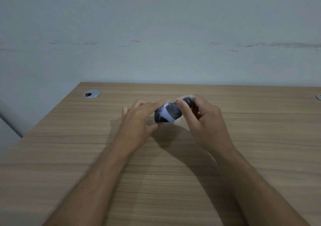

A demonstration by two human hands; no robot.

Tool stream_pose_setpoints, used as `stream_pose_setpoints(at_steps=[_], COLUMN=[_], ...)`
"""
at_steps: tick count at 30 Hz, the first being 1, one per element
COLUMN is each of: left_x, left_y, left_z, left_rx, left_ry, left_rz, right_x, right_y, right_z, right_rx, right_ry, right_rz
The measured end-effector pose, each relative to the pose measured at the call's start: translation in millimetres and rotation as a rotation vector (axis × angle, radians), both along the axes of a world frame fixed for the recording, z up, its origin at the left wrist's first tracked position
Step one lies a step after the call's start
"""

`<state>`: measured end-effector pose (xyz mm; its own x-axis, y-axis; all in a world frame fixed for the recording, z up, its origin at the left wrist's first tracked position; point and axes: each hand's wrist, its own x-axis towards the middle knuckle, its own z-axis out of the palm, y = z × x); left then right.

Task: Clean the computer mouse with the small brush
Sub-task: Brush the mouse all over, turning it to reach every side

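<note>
A dark grey computer mouse [173, 112] is lifted a little above the wooden desk [173, 173] at its middle. My right hand [205, 121] grips the mouse's right end, thumb on top and fingers behind. A whitish strip, blurred by motion, crosses the mouse's left half and looks like the small brush [166, 115]. Its upper end sits under the fingertips of my left hand [139, 119], which comes in from the left with fingers stretched over it. The mouse's underside and far side are hidden.
A round grey cable grommet [92, 93] sits in the desk's back left corner, and part of another [318, 97] shows at the right edge. A plain pale wall [156, 34] rises right behind the desk. The desk's left edge runs diagonally.
</note>
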<state>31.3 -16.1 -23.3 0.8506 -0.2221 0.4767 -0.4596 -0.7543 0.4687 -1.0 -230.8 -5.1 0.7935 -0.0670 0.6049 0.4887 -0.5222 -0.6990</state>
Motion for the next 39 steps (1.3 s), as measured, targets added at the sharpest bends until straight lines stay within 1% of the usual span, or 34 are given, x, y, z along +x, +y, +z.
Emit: stream_pose_setpoints(at_steps=[3, 6, 9, 12, 13, 18, 20, 24, 26, 29, 30, 32, 36, 37, 39], left_x=[-2.7, -5.2, -4.7, -1.6, -1.4, 0.3, -0.7, -1.4, -2.6, -6.6, -8.4, -9.6, -7.0, -6.4, -7.5], left_y=[1.9, -0.6, -0.6, 3.2, 4.0, 5.7, 3.1, -0.9, 0.8, 2.5, 2.2, 0.3, 2.6, 4.1, 6.0], left_z=[1.7, 4.4, 1.6, -5.0, -5.7, -6.7, -7.6, -9.1, -7.5, -2.5, -0.2, 2.5, 0.4, 0.5, 1.4], left_rx=[0.016, -0.015, -0.09, -0.271, -0.321, -0.445, -0.457, -0.451, -0.467, -0.498, -0.512, -0.53, -0.529, -0.534, -0.537], left_ry=[-0.015, -0.006, 0.058, 0.147, 0.173, 0.204, 0.219, 0.227, 0.245, 0.255, 0.266, 0.283, 0.283, 0.283, 0.287], left_rz=[-0.02, -0.029, -0.035, -0.049, -0.058, -0.15, -0.158, -0.141, -0.131, -0.145, -0.152, -0.166, -0.164, -0.164, -0.168], right_x=[8.6, 12.1, 7.5, 4.3, 4.9, 10.7, 11.0, 7.9, 10.1, 14.4, 15.0, 15.3, 9.4, 8.9, 9.8], right_y=[-10.7, -18.4, -13.4, -6.8, -6.8, -16.5, -15.4, -7.2, -9.5, -18.0, -19.0, -17.5, -8.0, -8.2, -10.3], right_z=[-5.7, -12.3, -10.7, -5.1, -5.1, -11.9, -12.0, -6.5, -8.6, -16.3, -17.8, -17.6, -7.7, -7.3, -10.6], right_rx=[-0.02, 0.042, 0.069, 0.067, 0.069, 0.104, 0.145, 0.211, 0.184, 0.118, 0.121, 0.15, 0.243, 0.223, 0.134], right_ry=[-0.019, 0.007, 0.025, 0.049, 0.057, 0.058, 0.081, 0.116, 0.105, 0.113, 0.121, 0.125, 0.112, 0.108, 0.094], right_rz=[-0.152, -0.264, -0.201, -0.042, -0.023, -0.173, -0.154, 0.041, 0.002, -0.177, -0.206, -0.192, 0.007, 0.015, -0.067])
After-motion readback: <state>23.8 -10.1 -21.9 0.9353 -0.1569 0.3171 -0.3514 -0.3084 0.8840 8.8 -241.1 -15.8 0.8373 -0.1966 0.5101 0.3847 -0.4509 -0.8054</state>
